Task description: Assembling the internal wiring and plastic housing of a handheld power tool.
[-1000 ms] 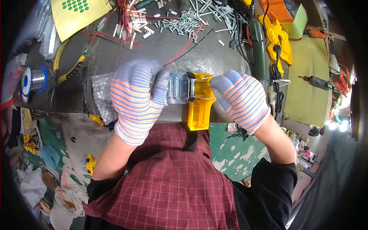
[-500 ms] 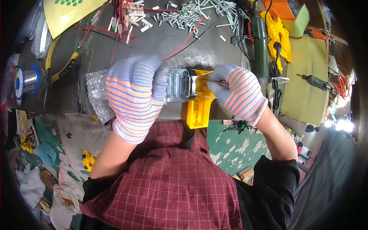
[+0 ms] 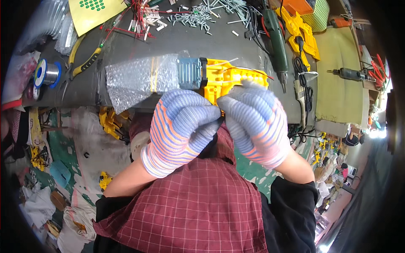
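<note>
In striped gloves, my left hand [image 3: 179, 133] and my right hand [image 3: 259, 124] meet fingertip to fingertip at the near edge of the workbench. Both are closed in a pinch; what they hold, if anything, is hidden or too small to name. Just beyond them lies a yellow plastic tool housing [image 3: 247, 77], partly covered by my right fingers. A blue-grey ribbed block [image 3: 190, 72] with a black collar [image 3: 204, 72] joins its left side. Thin wires [image 3: 255, 70], one dark red, lie across the housing. Bubble wrap [image 3: 130, 78] reaches the block from the left.
Loose screws [image 3: 196, 17] and red wires with white connectors [image 3: 143, 17] lie at the back. A green corded power screwdriver [image 3: 276, 40] and another yellow housing [image 3: 297, 29] are at right. Pliers [image 3: 86, 63] and a solder spool [image 3: 47, 74] sit at left.
My left hand has left the block and moved right and nearer me. My right hand has drawn nearer too, and their fingertips now meet. The whole view has shifted, showing more of the housing.
</note>
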Motion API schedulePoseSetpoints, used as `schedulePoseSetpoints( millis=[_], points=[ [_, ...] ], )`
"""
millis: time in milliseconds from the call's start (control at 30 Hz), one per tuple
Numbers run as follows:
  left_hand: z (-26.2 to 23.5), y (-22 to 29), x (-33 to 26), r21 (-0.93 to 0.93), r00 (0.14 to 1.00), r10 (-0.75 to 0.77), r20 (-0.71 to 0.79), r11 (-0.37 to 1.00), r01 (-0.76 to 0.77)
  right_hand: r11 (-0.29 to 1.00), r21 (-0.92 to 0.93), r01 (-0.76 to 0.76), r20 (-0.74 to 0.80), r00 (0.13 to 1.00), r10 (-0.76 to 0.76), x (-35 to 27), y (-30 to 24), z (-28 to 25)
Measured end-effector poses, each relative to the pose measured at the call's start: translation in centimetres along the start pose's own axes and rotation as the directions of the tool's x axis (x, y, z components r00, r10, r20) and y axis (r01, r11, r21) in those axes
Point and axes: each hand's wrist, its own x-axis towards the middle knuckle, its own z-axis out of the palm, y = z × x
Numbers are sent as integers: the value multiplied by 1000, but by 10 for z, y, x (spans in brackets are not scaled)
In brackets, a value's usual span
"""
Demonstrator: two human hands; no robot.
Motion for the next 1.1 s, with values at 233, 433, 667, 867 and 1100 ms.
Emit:
schedulePoseSetpoints(
  millis=[233,433,667,867,1100],
  points=[
    [6,37,-28,-495,858,-502,110,721,485,802,484,-350,154,936,316,-42,-8,0],
    [5,41,-39,-602,815,-563,139,605,521,775,483,-408,218,913,345,-47,-20,-4],
    [-2,25,-26,-287,937,-350,-14,899,332,781,440,-443,188,896,402,-41,-11,-11],
    [-6,-21,25,549,985,46,166,825,-131,781,386,-491,120,866,485,-8,7,-18],
    [-2,-57,33,441,915,-63,398,888,-131,931,-82,-356,250,897,366,10,51,11]
  ],
)
